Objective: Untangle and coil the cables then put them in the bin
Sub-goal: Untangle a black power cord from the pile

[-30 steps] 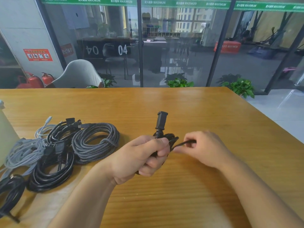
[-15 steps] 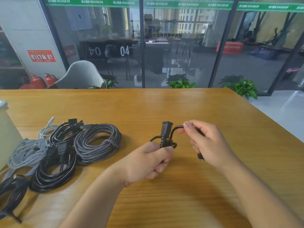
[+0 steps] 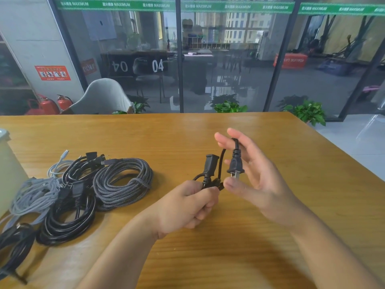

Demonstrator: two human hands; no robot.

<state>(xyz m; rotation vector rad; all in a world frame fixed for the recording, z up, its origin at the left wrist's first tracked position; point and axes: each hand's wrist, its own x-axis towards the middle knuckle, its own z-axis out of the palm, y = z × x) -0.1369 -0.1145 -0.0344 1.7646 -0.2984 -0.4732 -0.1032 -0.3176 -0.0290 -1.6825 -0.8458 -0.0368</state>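
Observation:
My left hand [image 3: 187,207] grips a small coiled bundle of a black power cable [image 3: 210,164] above the middle of the wooden table [image 3: 229,257]. Its socket end sticks up out of my fist. My right hand [image 3: 260,180] holds the same cable's plug end [image 3: 235,163] upright, prongs down. The cord is pinched between my fingers at the top and my thumb touches the prongs. A short loop of cord runs between the two hands. Most of the coil is hidden inside my left fist.
On the left lie other cables: a grey-black braided coil [image 3: 123,182], a black coil [image 3: 68,215], a grey cable [image 3: 33,197], a white cable [image 3: 60,163] and a black one [image 3: 14,243] at the corner. A pale bin [image 3: 8,170] stands at the left edge.
My right hand has drawn the free end up and out of the bundle, so the plug now shows upright in its fingers. My left hand keeps its grip, shifted slightly.

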